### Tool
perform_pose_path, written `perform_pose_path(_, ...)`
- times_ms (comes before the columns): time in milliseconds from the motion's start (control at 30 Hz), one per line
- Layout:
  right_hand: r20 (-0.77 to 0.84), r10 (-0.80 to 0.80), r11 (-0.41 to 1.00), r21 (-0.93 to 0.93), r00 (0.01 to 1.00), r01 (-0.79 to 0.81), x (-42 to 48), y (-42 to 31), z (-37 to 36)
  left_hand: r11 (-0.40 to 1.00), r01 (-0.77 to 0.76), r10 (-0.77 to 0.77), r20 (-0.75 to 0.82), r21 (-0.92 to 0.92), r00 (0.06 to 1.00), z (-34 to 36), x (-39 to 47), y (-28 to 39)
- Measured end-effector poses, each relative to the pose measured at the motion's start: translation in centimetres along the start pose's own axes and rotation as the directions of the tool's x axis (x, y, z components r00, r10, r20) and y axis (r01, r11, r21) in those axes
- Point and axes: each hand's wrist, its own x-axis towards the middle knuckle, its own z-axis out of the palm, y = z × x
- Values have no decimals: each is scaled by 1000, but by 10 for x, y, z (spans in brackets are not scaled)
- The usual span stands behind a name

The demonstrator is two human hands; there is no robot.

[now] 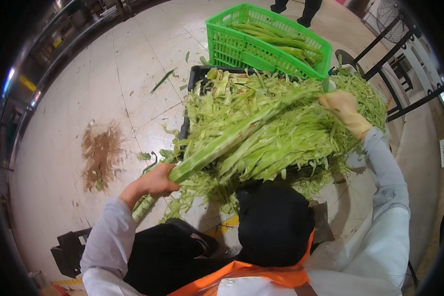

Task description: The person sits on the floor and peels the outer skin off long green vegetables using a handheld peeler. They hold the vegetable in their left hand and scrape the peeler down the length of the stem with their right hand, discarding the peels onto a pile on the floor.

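Note:
My bare left hand is wrapped around a long green stalk, which looks like celtuce. The stalk slants up to the right across a heap of peelings. Below that hand shows a pale, cut-looking stalk end, seemingly of the same stalk. My right hand, in a pale yellowish glove, is curled at the stalk's far end. Motion blur and the fingers hide whether it grips the stalk or a tool. Long, thin green peelings cover a black crate and spill over its near side.
Behind the heap stands a green plastic crate with several stalks. More peelings lie at right beside a black metal frame. Brown dirt and scraps mark the tiled floor. A person's feet are at the back.

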Motion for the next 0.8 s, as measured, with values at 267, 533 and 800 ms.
perform_pose_path(267, -10, -519, 711, 550, 855, 438, 88, -291, -31, 984, 9, 16, 139, -180, 990, 7, 7, 24)
perform_pose_path(533, -107, -384, 916, 79, 917, 393, 81, -159, 19, 979, 2, 20, 104, -202, 994, 5, 11, 5)
perform_pose_path(800, 383, 374, 902, 62, 845, -428, 85, -56, -28, 990, 13, 0, 93, -139, 996, 6, 10, 14)
